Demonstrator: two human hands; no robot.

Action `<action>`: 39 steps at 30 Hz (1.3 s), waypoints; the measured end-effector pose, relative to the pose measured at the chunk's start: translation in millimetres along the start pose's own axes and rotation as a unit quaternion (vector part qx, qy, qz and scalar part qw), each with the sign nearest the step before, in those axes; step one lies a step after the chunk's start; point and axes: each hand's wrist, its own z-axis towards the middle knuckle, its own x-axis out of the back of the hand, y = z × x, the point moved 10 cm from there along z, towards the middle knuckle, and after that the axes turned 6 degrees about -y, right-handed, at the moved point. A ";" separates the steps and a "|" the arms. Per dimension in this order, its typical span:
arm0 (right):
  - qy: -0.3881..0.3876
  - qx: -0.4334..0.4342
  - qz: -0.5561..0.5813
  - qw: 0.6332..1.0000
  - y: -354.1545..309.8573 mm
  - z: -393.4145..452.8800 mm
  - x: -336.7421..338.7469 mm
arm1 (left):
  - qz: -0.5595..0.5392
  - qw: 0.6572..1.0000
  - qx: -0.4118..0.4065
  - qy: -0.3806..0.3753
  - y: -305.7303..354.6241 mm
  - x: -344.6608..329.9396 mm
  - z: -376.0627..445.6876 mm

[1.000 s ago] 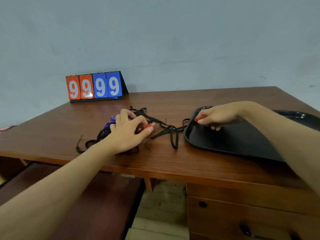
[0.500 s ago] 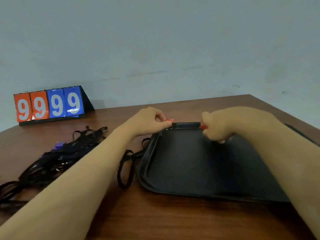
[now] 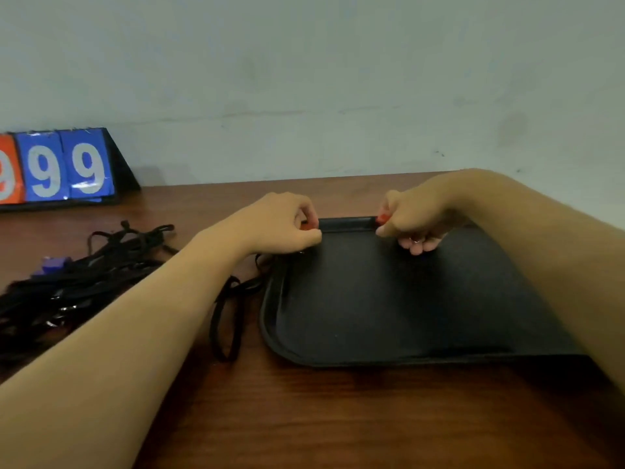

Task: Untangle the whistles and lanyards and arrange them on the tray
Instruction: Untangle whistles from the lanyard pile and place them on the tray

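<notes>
Between left fingers [image 3: 309,216], red whistle [image 3: 305,226].

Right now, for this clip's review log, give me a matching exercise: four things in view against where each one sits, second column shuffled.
Things:
1. scoreboard
2. tangled lanyards
3. tray
4. right hand

Places:
A. at the tray's far rim, closed on something red
B. far left, against the wall
C. on the table, right of the left forearm
D. heaped on the table, left of the left forearm

Pairs: 1-B, 2-D, 3-C, 4-A
</notes>
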 end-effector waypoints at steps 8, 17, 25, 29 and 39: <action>0.049 0.055 -0.159 0.985 -33.7 3.1 -9.8 | 0.062 0.998 0.007 -0.011 2.1 -8.9 9.3; 0.092 0.105 0.084 0.987 -28.1 5.0 -2.3 | 0.013 0.998 0.006 -0.065 -4.0 -2.9 -0.6; 0.120 0.167 0.038 0.978 -40.8 -7.0 0.7 | 0.000 1.000 0.000 0.005 -6.6 1.3 -0.4; 0.141 0.184 0.015 0.973 -43.0 -10.0 3.9 | 0.005 0.999 0.006 0.043 -10.3 4.5 0.4; 0.087 0.154 0.171 0.969 -39.4 4.5 -4.3 | -0.022 0.998 0.017 0.055 -12.6 3.3 -0.5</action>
